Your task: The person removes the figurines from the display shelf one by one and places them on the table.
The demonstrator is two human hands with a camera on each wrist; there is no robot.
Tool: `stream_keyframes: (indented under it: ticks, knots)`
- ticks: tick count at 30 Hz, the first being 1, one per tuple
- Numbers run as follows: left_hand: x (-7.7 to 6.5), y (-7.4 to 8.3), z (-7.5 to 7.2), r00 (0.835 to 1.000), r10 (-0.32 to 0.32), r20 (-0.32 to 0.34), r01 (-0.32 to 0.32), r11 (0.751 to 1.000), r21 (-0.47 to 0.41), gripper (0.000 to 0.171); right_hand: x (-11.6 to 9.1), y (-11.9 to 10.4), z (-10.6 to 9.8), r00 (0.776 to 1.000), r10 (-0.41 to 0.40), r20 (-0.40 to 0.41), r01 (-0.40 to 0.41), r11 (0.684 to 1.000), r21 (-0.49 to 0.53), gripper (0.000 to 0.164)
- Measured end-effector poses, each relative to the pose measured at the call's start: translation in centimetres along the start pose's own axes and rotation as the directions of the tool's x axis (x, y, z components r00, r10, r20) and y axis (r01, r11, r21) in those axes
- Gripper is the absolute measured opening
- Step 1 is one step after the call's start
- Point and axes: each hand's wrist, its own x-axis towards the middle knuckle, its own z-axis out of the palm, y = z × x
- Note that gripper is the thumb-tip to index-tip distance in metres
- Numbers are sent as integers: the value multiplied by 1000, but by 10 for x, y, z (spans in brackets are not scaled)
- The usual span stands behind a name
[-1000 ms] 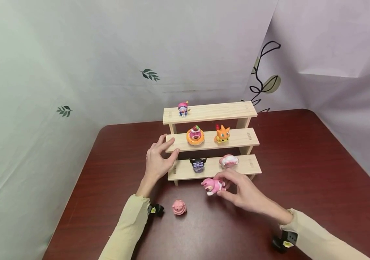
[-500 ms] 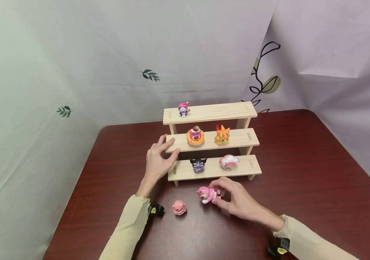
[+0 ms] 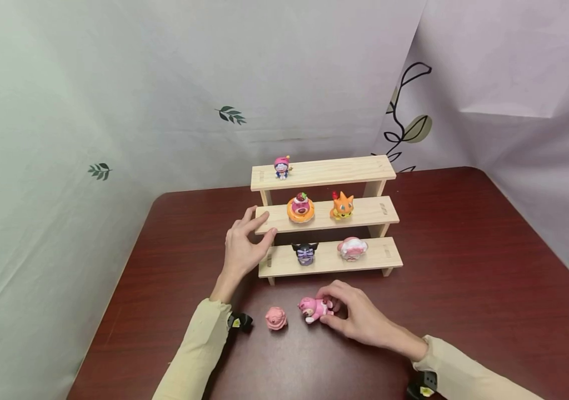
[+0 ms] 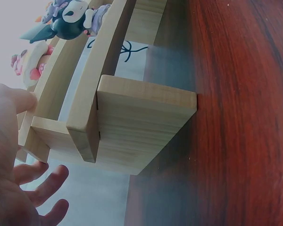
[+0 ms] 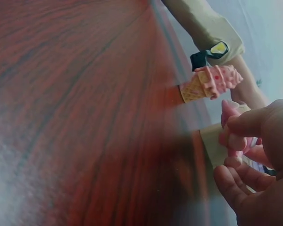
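Smooth, plastic-looking gloss on your pink figurine (image 3: 316,309) here, while your ice-cream figurine (image 5: 214,82) shows moulded ridges above waffle texture. Your shelf (image 3: 339,172) is pale, matt, grained wood; your bench (image 3: 464,250), shiny reddish wood grain; your sleeves (image 3: 195,344), matt, creased cloth.

Your head view is bright and mostly clear, with a soft shine on the table (image 3: 344,364). The cloth (image 3: 174,72) looks greenish on your left and pinkish on your right. Your left wrist view goes misty white at the top left. Your right wrist view has pale lower-left glare and a fuzzy shadow near your right hand (image 5: 266,162).
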Motion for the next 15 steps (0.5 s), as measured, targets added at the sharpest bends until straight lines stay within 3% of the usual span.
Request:
stream_keyframes:
  ticks: [15]
  knots:
    - [0, 0, 0, 1000, -6, 3, 6, 1000, 0, 41, -4, 3, 15, 1000, -20, -7, 20, 998, -66, 36]
